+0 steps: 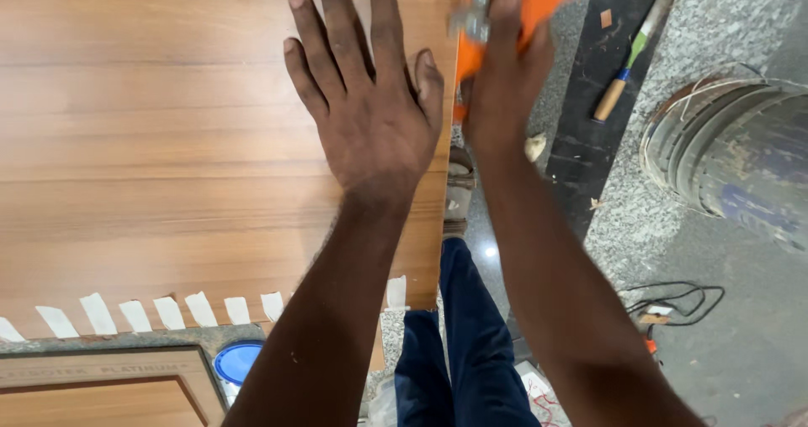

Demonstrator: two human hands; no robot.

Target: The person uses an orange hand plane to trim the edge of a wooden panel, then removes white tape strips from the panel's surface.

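The left hand lies flat and open on the wooden board, holding nothing, while the right hand has its grip closed around a blurry orange tool at the board's right edge.

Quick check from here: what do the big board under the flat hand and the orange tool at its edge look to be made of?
The board looks like wood-grain laminate on a wood-based panel: even brown streaks, a smooth, faintly glossy face. The core cannot be seen. The left hand lies flat on it. The orange tool in the right hand seems to be orange plastic or painted metal with grey metal parts, but it is blurred.
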